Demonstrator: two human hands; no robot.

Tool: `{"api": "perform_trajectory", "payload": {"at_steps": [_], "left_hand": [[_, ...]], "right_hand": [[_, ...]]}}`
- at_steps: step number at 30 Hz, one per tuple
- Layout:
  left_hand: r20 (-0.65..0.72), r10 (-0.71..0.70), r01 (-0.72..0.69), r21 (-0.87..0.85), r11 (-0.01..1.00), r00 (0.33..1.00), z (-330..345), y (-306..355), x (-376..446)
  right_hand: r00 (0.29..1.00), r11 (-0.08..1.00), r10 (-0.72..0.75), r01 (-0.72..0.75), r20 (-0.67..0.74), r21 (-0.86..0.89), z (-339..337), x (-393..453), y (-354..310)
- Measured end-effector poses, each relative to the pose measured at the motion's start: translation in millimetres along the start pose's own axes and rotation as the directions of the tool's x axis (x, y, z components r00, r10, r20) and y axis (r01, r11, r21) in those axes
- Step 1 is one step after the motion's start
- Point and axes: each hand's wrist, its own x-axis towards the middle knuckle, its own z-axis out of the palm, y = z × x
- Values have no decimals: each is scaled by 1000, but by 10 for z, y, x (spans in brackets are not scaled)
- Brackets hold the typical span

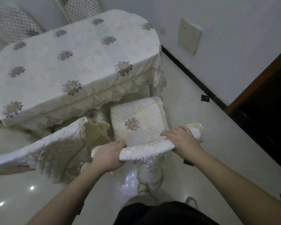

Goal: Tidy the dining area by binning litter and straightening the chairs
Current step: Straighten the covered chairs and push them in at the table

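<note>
The chair point(139, 125), draped in a quilted cream cover with an embroidered flower, is seen at the near corner of the table point(75, 62), its seat partly tucked under the lace-edged tablecloth. Its top rail is gripped at both ends: the left hand point(108, 157) is curled round the left end and the right hand point(183, 142) is clamped over the right end. No readable writing is found anywhere. The chair's legs are mostly hidden by the cover and the forearms. A second covered chair point(44, 150) is cut off at the left edge, just beside the first. Open glossy floor point(193, 111) is left to the right, bounded by a dark skirting point(190, 73) and a doorway point(266, 111).
</note>
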Motion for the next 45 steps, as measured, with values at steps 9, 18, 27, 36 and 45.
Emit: {"api": "perform_trajectory", "payload": {"at_steps": [9,18,27,36,45], "left_hand": [[65,-412,414,-30,910,909,-4,329,-77],[8,-473,473,-34,880,881,142,720,-144],[-30,-316,316,0,949,948,113,613,202],[-69,-263,259,-64,964,962,48,207,636],[-29,-272,269,-59,961,962,-97,-240,1051]], "right_hand": [[983,994,-90,79,159,73,-151,56,33],[924,983,-153,178,352,-38,-330,130,289],[943,988,-74,114,323,-104,-371,409,538],[953,983,-7,62,302,-174,-317,944,616],[941,965,16,74,337,-251,-237,1518,645]]}}
